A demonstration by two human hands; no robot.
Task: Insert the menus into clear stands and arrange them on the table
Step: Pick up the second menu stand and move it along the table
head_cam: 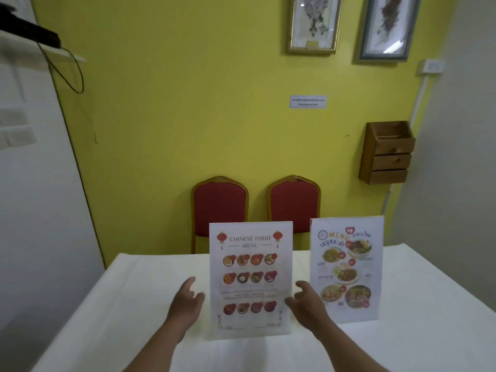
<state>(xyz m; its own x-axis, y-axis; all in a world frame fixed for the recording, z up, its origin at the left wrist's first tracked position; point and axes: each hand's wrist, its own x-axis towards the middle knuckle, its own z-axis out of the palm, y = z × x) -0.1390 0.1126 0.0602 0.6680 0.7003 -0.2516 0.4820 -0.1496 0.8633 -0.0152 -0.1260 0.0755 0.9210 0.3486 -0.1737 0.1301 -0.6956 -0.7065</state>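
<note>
A Chinese food menu (250,280) stands upright in a clear stand on the white table (112,304), near the front middle. To its right a second menu (346,269) with Thai dishes stands upright in its own clear stand, a little farther back. My left hand (186,304) hovers just left of the Chinese menu, fingers apart, holding nothing. On the other side of that menu, my right hand (306,302) is open too, fingertips close to its right edge. Whether either hand touches the stand is unclear.
Two red chairs (220,208) (294,205) with gold frames stand behind the table against a yellow wall. A wooden wall box (387,154) hangs at the right. A white wall closes in on the left.
</note>
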